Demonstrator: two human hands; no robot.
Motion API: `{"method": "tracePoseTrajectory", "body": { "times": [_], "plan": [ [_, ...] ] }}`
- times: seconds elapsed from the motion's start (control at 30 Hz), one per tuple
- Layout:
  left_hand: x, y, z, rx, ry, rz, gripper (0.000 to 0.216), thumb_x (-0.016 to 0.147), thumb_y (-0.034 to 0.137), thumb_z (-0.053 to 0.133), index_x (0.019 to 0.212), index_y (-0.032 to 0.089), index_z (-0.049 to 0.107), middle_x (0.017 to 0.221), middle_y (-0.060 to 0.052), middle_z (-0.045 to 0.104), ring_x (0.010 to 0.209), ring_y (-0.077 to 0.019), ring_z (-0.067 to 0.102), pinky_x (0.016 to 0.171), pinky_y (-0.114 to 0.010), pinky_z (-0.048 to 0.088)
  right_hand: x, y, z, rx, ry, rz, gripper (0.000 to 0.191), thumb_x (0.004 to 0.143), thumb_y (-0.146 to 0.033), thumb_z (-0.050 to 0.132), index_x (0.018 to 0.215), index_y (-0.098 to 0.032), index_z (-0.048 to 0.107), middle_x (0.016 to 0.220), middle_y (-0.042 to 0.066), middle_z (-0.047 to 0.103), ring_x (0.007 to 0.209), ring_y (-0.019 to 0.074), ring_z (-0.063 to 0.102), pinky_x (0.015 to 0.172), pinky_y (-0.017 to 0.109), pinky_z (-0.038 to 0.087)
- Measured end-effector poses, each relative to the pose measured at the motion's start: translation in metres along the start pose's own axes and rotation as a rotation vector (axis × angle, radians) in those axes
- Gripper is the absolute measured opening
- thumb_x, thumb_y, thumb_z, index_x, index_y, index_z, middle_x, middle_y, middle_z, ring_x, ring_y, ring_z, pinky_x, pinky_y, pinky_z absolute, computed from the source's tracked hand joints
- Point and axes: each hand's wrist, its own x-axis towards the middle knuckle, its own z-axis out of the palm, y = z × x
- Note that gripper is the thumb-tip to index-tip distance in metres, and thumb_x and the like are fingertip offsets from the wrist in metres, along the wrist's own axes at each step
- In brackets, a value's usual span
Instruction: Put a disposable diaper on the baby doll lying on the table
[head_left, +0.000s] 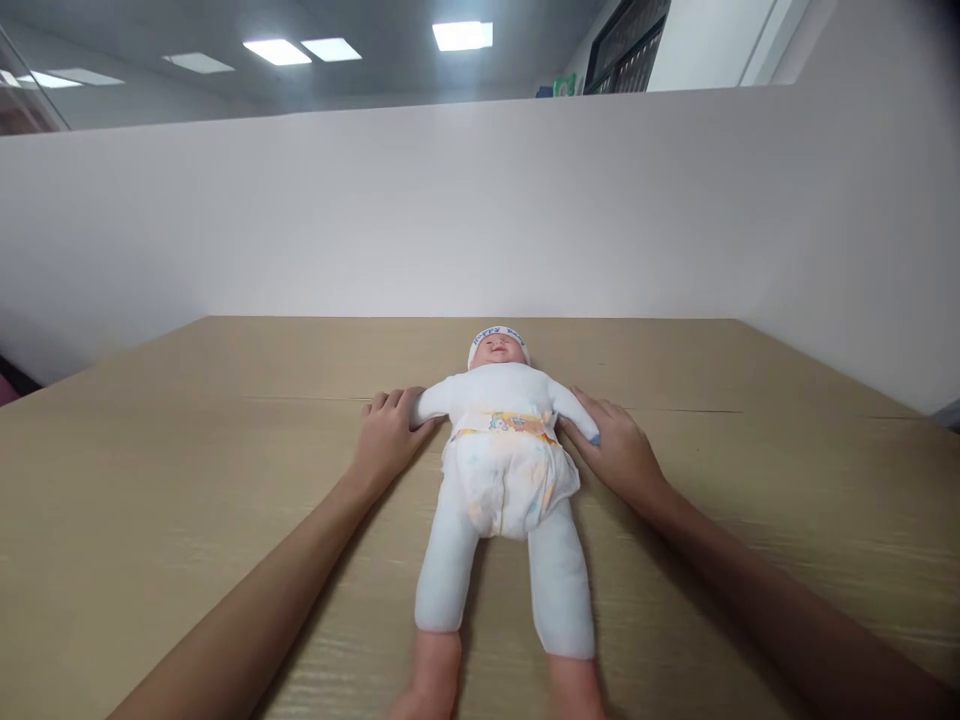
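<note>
A baby doll [495,385] lies on its back in the middle of the table, head at the far end and feet toward me. Its body is white cloth, and a white headband [499,332] with lettering circles its head. Round its hips sits a diaper [510,480] with a printed orange waist strip. My left hand [390,430] is closed round the end of the doll's arm on the left. On the other side, my right hand [615,445] grips the opposite arm, with a bit of blue showing at its end. The doll's feet are partly cut off by the lower edge.
The tan table [225,440] has thin seams across its far part. A white wall [465,210] stands behind it and continues along the right side. Ceiling lights [463,37] and a dark-framed window-like panel [626,45] show above the wall.
</note>
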Motion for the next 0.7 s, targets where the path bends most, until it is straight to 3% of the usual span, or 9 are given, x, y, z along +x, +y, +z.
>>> {"method": "tracePoseTrajectory", "body": {
  "times": [0.1,0.27,0.43,0.53,0.63,0.7],
  "plan": [
    [-0.001,0.011,-0.009,-0.033,-0.054,-0.049,0.055,0.1,0.066,0.056,0.128,0.021,0.069,0.117,-0.016,0.079,0.114,-0.0407,0.064,0.097,-0.048,0.046,0.001,-0.016,-0.002,0.026,-0.022,0.097,0.052,0.105,-0.048,0.055,0.151,-0.024,0.063,0.132,0.015,0.077,0.114,0.0362,0.072,0.093,0.046,0.054],
    [-0.004,0.045,-0.032,-0.263,-0.265,-0.319,0.053,0.1,0.065,0.051,0.122,0.019,0.067,0.11,-0.016,0.081,0.098,-0.0369,0.073,0.077,-0.038,0.047,0.002,-0.056,-0.015,0.182,-0.073,0.225,0.04,0.103,-0.042,0.053,0.132,-0.021,0.071,0.125,0.014,0.079,0.107,0.0336,0.073,0.085,0.04,0.052],
    [-0.026,0.076,-0.086,-0.478,-0.312,-0.458,0.052,0.091,0.07,0.063,0.114,0.023,0.065,0.105,-0.012,0.081,0.093,-0.0368,0.074,0.075,-0.038,0.049,-0.014,-0.08,-0.061,0.397,-0.081,0.282,0.036,0.101,-0.043,0.057,0.127,-0.024,0.073,0.128,0.01,0.08,0.112,0.032,0.074,0.089,0.04,0.054],
    [-0.077,0.096,-0.121,-0.575,-0.206,-0.491,0.056,0.084,0.073,0.071,0.113,0.026,0.064,0.107,-0.011,0.081,0.095,-0.038,0.075,0.077,-0.041,0.053,-0.033,-0.089,-0.101,0.526,-0.147,0.289,0.04,0.102,-0.046,0.058,0.135,-0.027,0.072,0.135,0.008,0.078,0.118,0.0322,0.074,0.095,0.041,0.057],
    [-0.165,0.117,-0.141,-0.634,-0.073,-0.512,0.059,0.082,0.071,0.075,0.124,0.033,0.061,0.124,-0.009,0.079,0.108,-0.0412,0.076,0.082,-0.049,0.06,-0.061,-0.091,-0.142,0.637,-0.284,0.205,0.049,0.105,-0.052,0.056,0.145,-0.028,0.069,0.145,0.009,0.074,0.127,0.0343,0.071,0.105,0.045,0.058],
    [-0.232,0.13,-0.15,-0.601,-0.121,-0.459,0.063,0.08,0.07,0.078,0.135,0.044,0.06,0.127,-0.006,0.079,0.111,-0.0431,0.076,0.072,-0.05,0.063,-0.086,-0.089,-0.168,0.648,-0.375,0.118,0.054,0.106,-0.053,0.057,0.152,-0.026,0.065,0.152,0.011,0.07,0.136,0.0369,0.067,0.112,0.048,0.055]
  ]
}}
